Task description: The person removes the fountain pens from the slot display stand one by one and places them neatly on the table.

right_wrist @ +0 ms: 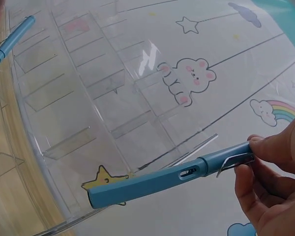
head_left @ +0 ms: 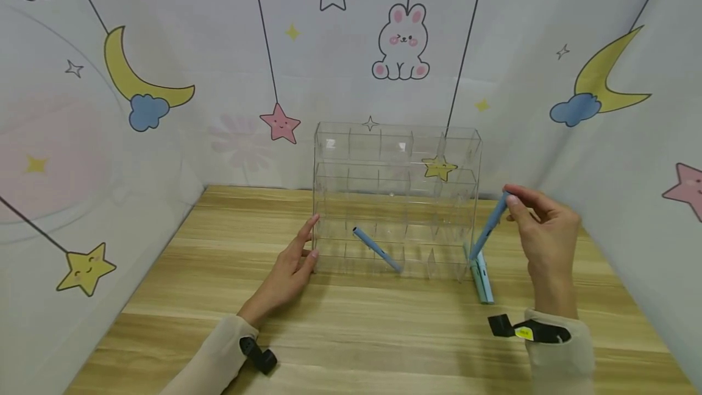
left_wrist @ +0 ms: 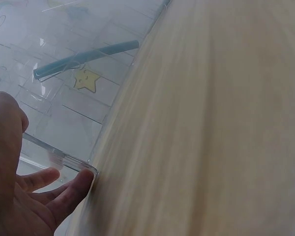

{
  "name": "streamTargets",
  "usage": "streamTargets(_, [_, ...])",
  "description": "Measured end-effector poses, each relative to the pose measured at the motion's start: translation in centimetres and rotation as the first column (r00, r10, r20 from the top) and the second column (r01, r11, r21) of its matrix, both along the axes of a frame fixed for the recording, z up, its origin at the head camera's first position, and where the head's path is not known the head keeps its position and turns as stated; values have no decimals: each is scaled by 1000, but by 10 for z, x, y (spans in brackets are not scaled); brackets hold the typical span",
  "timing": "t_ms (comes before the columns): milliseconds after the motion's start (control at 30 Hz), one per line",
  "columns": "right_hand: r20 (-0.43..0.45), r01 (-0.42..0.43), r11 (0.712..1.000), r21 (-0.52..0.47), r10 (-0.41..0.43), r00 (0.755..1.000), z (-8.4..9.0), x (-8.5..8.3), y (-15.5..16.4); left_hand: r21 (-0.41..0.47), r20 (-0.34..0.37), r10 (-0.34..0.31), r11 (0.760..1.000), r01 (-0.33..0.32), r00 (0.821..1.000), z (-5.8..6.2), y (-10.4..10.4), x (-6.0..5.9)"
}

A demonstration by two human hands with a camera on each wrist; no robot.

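My right hand (head_left: 548,230) pinches a blue fountain pen (right_wrist: 147,179) at its capped, clipped end between thumb and fingers. The pen slants down toward the right side of a clear divided organizer rack (head_left: 329,166). My left hand (head_left: 287,270) rests its fingers against the rack's left side wall; in the left wrist view its fingertips (left_wrist: 83,182) are at the wall's edge near the table. A second blue pen (head_left: 377,250) lies slanted at the lower rows of the rack. By the rack's lower right corner, a pale green pen (head_left: 480,279) and a light blue pen (head_left: 485,276) lie side by side.
The rack stands upright on a wood-grain table (head_left: 373,340), its thin dividers (head_left: 431,264) forming several rows of compartments. Behind and beside the table hangs a white curtain (head_left: 219,47) printed with moons, stars, clouds and rabbits.
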State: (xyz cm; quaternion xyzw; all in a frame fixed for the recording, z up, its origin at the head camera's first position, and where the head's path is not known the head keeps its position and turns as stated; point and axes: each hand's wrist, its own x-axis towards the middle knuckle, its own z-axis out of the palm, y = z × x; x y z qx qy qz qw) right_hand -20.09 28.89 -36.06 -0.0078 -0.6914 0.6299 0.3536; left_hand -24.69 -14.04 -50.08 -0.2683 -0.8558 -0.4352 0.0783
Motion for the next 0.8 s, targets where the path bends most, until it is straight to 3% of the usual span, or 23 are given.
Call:
streamTargets(533, [41,66,998,10,-67,997,-5,-3,10,-4,29,14,1000,-14,999,1,0,1])
streamTargets(800, [83,125,987,104,-134,988,-6,-3,14,0,37,16,1000,-16,999,1,0,0])
